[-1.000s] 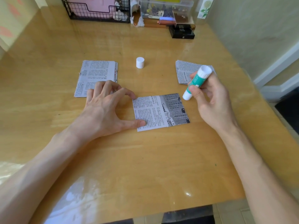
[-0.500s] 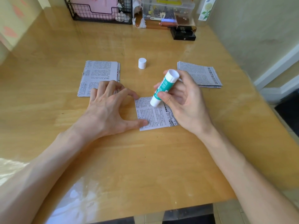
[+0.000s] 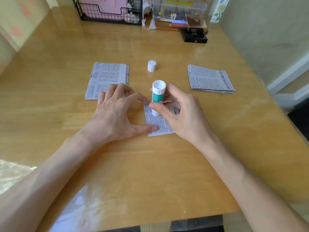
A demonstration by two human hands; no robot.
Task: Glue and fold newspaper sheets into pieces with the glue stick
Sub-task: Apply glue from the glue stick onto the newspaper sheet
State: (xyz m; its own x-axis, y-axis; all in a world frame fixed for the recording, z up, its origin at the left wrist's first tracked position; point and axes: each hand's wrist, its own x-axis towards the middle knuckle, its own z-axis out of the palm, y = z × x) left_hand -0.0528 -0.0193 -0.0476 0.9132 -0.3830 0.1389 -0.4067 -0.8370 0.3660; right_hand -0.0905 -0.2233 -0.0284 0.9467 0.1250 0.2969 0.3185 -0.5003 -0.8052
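A small newspaper sheet (image 3: 158, 126) lies flat in the middle of the wooden table (image 3: 150, 173). My left hand (image 3: 117, 114) rests on its left edge, thumb and fingertips spread and pressing it down. My right hand (image 3: 180, 113) grips a green and white glue stick (image 3: 157, 97), held nearly upright with its lower end on the sheet's left part. This hand hides the sheet's right half. The white cap (image 3: 151, 66) stands alone farther back.
A stack of newspaper pieces (image 3: 107, 76) lies at the left, another stack (image 3: 209, 79) at the right. A black wire basket (image 3: 108, 12), a clear plastic box (image 3: 178, 9) and a black box (image 3: 194, 37) line the far edge. A wall runs along the right.
My right hand has carried the glue stick leftward from the sheet's right edge onto its left part and stood it more upright. The left hand has stayed in place.
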